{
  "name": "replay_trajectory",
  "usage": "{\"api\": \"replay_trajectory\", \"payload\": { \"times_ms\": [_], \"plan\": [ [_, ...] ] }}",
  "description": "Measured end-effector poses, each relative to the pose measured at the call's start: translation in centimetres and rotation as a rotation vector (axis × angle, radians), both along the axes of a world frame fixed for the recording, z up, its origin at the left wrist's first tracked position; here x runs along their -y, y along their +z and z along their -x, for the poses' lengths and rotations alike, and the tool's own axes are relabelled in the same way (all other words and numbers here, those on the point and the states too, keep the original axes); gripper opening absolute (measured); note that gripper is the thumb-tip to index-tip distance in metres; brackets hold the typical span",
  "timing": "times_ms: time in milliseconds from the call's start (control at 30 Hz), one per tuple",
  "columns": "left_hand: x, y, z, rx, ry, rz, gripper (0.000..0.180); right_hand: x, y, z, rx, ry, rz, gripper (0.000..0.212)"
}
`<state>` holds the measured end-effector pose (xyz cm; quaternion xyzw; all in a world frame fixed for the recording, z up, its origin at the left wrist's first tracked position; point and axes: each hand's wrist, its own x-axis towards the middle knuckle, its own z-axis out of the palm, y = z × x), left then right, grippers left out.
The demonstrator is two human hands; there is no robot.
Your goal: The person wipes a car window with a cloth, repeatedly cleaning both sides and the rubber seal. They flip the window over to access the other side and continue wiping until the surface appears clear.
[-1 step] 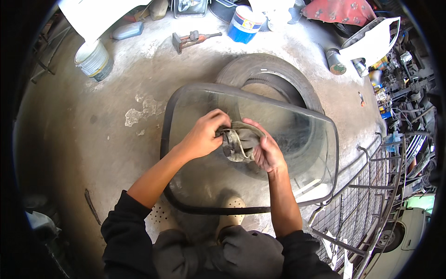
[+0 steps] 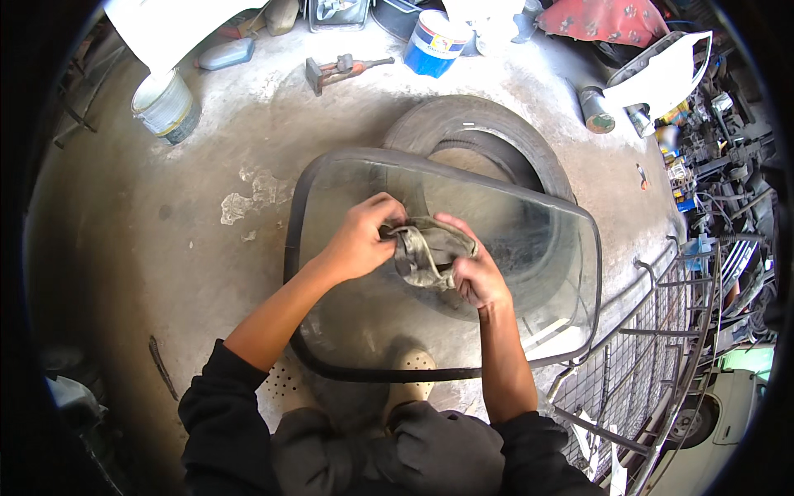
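A crumpled, stained grey-green cloth (image 2: 428,252) with pale edges is held up between my two hands. My left hand (image 2: 364,238) pinches its left edge with the fingers closed. From the right, my right hand (image 2: 475,269) grips it, thumb bent over the near side and fingers along the far side. Below them lies a large glass pane (image 2: 364,318) with a black rubber rim, tilted against a tyre (image 2: 413,124) on the floor. Part of the tyre shows through the glass.
My clog-type shoes (image 2: 415,364) are at the pane's near edge. A metal wire-mesh rack (image 2: 616,364) stands at the right, near piled parts (image 2: 728,165). Farther off are a blue-and-white bucket (image 2: 434,45), a grey bucket (image 2: 168,107) and a reddish metal tool (image 2: 335,73).
My right thumb and fingers have curled in over the cloth, which has folded slightly. My left hand has shifted a little to the left.
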<state>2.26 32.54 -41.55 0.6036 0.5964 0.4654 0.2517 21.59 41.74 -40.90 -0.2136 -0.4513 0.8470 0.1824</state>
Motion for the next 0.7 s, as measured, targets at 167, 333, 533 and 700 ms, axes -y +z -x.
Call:
{"api": "replay_trajectory", "payload": {
  "times_ms": [167,333,533,700],
  "plan": [
    [0.1,0.3,2.0,0.698,-0.091,0.367,0.004,0.1,-2.1,-1.7,0.389,-0.002,-0.712,0.016],
    [0.8,2.4,4.6,0.814,-0.086,0.446,0.018,-1.5,-2.8,-2.8,0.025,-0.112,0.112,0.013],
    [0.9,4.0,3.4,0.695,-0.059,0.153,0.018,-0.2,-1.4,-0.6,0.277,-0.371,-0.257,0.026],
    [-0.8,6.0,1.6,0.605,-0.133,0.173,0.023,1.5,-0.2,2.2,0.266,0.138,-0.395,0.03]
  ]
}}
